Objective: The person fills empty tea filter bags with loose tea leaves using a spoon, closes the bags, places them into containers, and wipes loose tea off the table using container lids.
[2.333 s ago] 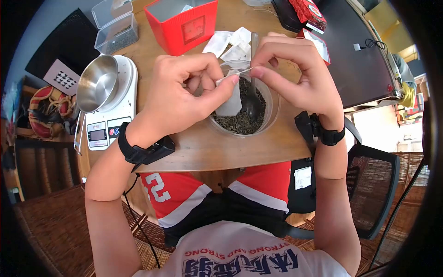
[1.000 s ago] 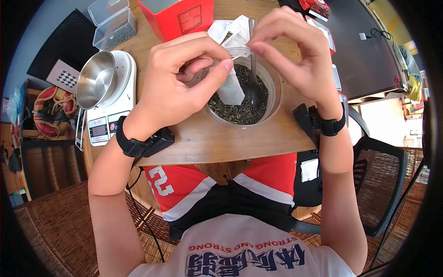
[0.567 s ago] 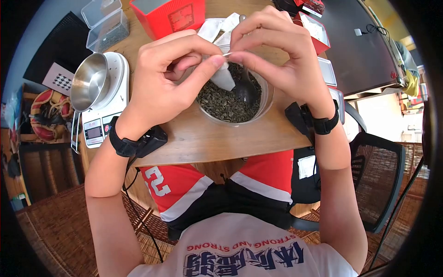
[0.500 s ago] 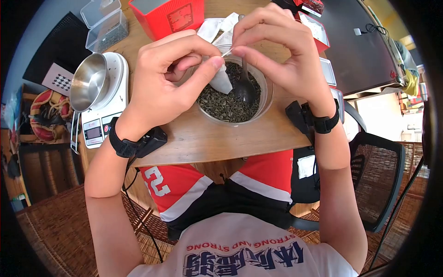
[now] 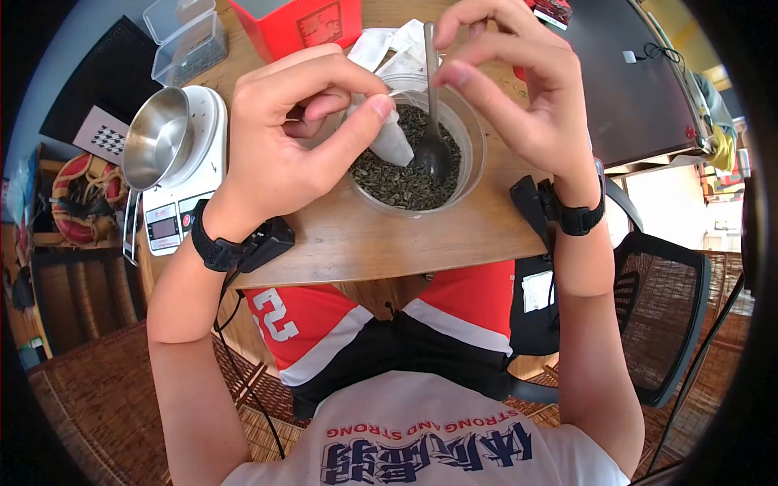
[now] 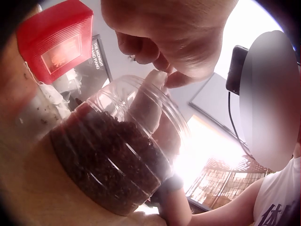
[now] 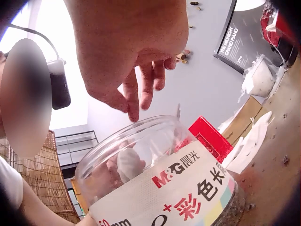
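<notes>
In the head view my left hand (image 5: 296, 134) pinches the gathered top of a small white tea bag (image 5: 392, 147) between thumb and forefinger. The bag hangs down inside the mouth of a clear plastic jar (image 5: 476, 150), close over the dark loose tea leaves (image 5: 385, 185). A dark metal spoon (image 5: 435, 155) stands in those leaves, its handle leaning on the far rim. To the right of the handle is my right hand (image 5: 531, 97), thumb and forefinger close together above the jar, with nothing visible between them. The right wrist view shows the jar's printed label (image 7: 176, 188).
A steel bowl (image 5: 156, 139) sits on a white kitchen scale (image 5: 212, 154) at the left. Behind are a clear lidded box (image 5: 193, 58), a red box (image 5: 284, 26) and more white bags (image 5: 371, 50). The wooden table's front edge (image 5: 389, 279) is near my lap.
Half a second ago the fingers of my right hand were at a white string on the bag's top; that hand has moved away to the right. My left hand keeps its pinch on the bag.
</notes>
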A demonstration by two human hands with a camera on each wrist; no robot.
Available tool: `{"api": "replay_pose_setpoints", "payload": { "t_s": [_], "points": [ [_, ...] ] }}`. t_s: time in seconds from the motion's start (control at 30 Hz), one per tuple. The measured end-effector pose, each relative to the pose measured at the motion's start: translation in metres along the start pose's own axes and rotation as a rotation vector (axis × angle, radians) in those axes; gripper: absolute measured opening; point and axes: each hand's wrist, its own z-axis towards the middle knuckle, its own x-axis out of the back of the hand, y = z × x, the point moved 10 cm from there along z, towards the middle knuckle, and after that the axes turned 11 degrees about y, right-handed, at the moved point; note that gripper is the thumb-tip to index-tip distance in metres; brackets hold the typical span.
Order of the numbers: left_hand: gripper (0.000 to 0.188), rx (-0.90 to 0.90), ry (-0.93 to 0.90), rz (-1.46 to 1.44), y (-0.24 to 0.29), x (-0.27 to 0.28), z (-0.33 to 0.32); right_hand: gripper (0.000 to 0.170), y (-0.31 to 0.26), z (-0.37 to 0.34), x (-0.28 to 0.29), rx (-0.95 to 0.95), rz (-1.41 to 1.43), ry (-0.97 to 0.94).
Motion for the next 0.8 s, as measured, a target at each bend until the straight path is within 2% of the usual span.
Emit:
{"api": "replay_pose_setpoints", "payload": {
  "t_s": [0.1, 0.13, 0.2, 0.23, 0.3, 0.33, 0.4, 0.43, 0.57, 0.63, 0.73, 0.8],
  "points": [
    [0.002, -0.037, 0.024, -0.034, 0.0, 0.001, 0.0, 0.004, -0.004, -0.002, -0.017, 0.07, -0.103, -0.23],
    [0.002, -0.052, 0.02, -0.055, 0.0, 0.001, 0.0, 0.004, -0.005, -0.002, -0.016, 0.069, -0.104, -0.23],
    [0.002, -0.042, -0.002, -0.043, 0.001, -0.001, -0.001, 0.004, -0.003, 0.003, -0.011, -0.092, 0.1, -0.125],
    [0.004, -0.031, -0.024, -0.03, 0.0, -0.002, -0.002, 0.004, -0.004, 0.001, -0.021, -0.092, 0.1, -0.125],
    [0.005, -0.036, -0.023, -0.014, -0.001, -0.002, -0.001, 0.004, -0.007, -0.002, -0.018, -0.022, -0.04, 0.115],
    [0.006, -0.04, -0.023, 0.0, -0.001, -0.002, -0.001, 0.004, -0.005, -0.002, -0.014, -0.024, -0.041, 0.116],
    [0.007, -0.039, -0.038, 0.003, 0.001, -0.004, -0.001, 0.013, -0.012, -0.011, -0.03, 0.142, -0.093, -0.179],
    [0.009, -0.038, -0.05, 0.009, 0.002, -0.006, -0.001, 0.007, -0.008, -0.014, -0.032, 0.128, -0.06, -0.169],
    [0.011, -0.049, -0.048, -0.005, 0.003, -0.008, -0.001, 0.01, -0.009, -0.011, -0.025, 0.156, -0.021, -0.211],
    [0.011, -0.033, -0.055, 0.007, 0.001, -0.009, -0.001, 0.004, 0.004, -0.01, -0.016, -0.031, 0.167, -0.162],
    [0.009, -0.005, -0.057, 0.017, 0.004, -0.009, -0.001, 0.005, -0.003, -0.009, -0.012, 0.015, 0.29, -0.086],
    [0.007, 0.017, -0.045, 0.014, -0.001, -0.008, -0.001, 0.006, 0.007, -0.012, -0.012, -0.017, 0.357, -0.052]
  ]
}}
